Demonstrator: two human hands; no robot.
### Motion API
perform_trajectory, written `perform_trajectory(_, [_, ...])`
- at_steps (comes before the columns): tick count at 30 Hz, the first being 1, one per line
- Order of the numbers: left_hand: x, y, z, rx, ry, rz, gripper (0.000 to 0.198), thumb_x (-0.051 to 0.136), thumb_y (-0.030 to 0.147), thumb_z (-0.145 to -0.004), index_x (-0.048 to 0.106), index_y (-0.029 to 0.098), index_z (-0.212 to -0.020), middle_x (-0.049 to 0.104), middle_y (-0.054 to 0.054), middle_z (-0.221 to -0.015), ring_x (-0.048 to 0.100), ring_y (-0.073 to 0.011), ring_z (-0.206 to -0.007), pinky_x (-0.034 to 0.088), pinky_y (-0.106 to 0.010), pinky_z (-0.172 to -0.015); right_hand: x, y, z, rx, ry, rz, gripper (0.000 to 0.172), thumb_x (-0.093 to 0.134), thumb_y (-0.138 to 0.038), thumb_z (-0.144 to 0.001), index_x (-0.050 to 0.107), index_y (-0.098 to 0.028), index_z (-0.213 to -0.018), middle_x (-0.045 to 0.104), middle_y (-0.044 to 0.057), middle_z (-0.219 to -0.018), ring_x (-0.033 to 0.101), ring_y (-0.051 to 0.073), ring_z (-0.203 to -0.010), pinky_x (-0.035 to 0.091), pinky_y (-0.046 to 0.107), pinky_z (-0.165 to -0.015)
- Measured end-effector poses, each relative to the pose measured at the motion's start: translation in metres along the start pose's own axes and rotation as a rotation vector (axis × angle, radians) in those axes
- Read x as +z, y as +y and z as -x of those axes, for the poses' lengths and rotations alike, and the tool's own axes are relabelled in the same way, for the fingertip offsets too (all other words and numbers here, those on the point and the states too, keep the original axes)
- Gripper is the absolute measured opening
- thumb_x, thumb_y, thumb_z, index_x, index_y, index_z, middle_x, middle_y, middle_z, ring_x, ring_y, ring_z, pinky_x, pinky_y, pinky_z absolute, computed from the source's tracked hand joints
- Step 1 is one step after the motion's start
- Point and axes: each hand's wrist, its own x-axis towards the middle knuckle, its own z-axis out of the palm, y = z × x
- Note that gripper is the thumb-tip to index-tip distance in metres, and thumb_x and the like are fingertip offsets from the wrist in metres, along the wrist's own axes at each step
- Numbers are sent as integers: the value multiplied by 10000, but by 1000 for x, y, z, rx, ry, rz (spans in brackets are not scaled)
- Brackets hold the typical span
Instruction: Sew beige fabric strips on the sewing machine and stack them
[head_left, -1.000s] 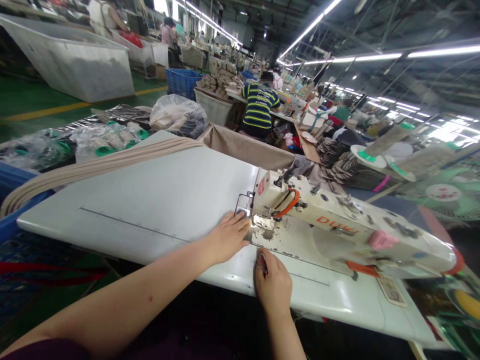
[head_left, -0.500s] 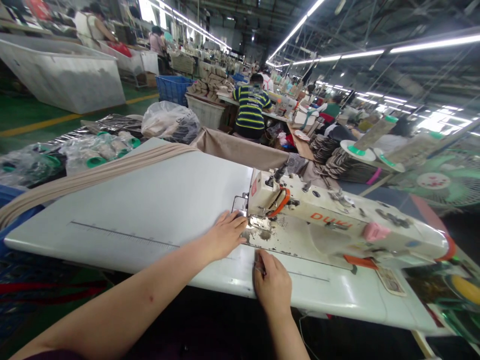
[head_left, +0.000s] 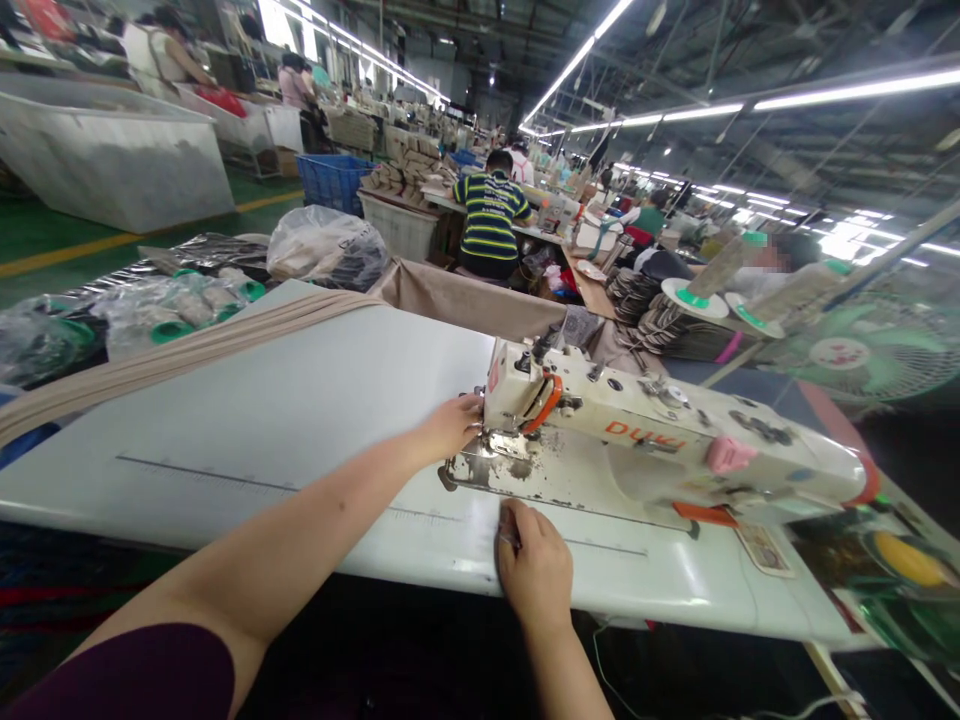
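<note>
My left hand [head_left: 452, 427] reaches to the needle end of a white sewing machine [head_left: 592, 415]. Its fingers look stretched out, and the tips are partly hidden against the machine head; nothing shows in them. By the front edge of the pale worktable [head_left: 330, 400], my right hand [head_left: 536, 560] rests with its fingers curled in. Something small and dark shows between thumb and fingers there, too little to name. Just right of the left fingers lies the metal presser foot area [head_left: 508, 443], above a worn bed plate [head_left: 517, 467].
Long beige fabric strips [head_left: 187, 355] lie across the table's far left edge. Beyond are bagged thread cones [head_left: 176, 305] and a beige cloth trough [head_left: 472, 300]. A green fan [head_left: 862, 350] and thread spools [head_left: 697, 298] stand at right. A co-worker in a striped shirt [head_left: 491, 220] sits ahead.
My left hand has moved up and away from the bed plate, towards the machine head, uncovering the plate's left end. The right hand keeps its place on the table. The view has shifted slightly.
</note>
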Motion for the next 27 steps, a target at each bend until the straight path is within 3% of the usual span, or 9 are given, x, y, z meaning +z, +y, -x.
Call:
perform_trajectory(8, [-8,3,-11,52,-7,-57,369,473,307,-997,632,250,-1324,537,-72,-1469,473,-250,-1403,403,-411,-1240,-1,-2,1,13,14,2,194,495,-173,-963,636,-207,-1093,707,43,-870,635,220,-791,476,330,-723])
perform_trajectory(11, [-15,5,-5,48,-17,-97,331,490,334,-991,685,191,-1218,633,-127,-1282,563,-285,-1266,455,-459,-1170,-1,-2,0,19,10,1,195,493,-175,-964,641,-203,-1087,707,48,-875,637,220,-799,477,330,-726])
perform_trajectory(14, [-24,4,0,57,-36,-117,241,569,333,-958,736,209,-1077,675,-108,-1136,605,-276,-1139,494,-451,-1089,-2,-3,0,25,7,5,201,492,-165,-957,649,-200,-1077,707,53,-875,638,214,-799,473,324,-724])
perform_trajectory(18, [-32,2,4,65,-52,-102,157,623,314,-936,762,271,-995,696,-46,-1137,607,-240,-1096,488,-411,-1045,-3,-4,-1,24,6,5,213,497,-153,-942,652,-200,-1080,702,53,-860,627,210,-791,461,318,-721])
perform_trajectory(23, [-33,7,13,8,-44,-67,142,627,289,-941,762,254,-969,706,-44,-1085,616,-236,-1061,476,-398,-1011,-3,-4,0,24,13,-12,214,487,-155,-949,650,-204,-1079,689,49,-840,606,208,-779,441,316,-721])
perform_trajectory(27, [-30,16,27,-39,-55,-2,139,618,267,-954,755,249,-961,696,-25,-1048,639,-185,-1024,498,-301,-950,-3,-5,0,29,-1,-1,205,491,-160,-955,646,-198,-1084,681,47,-833,599,210,-782,422,317,-721])
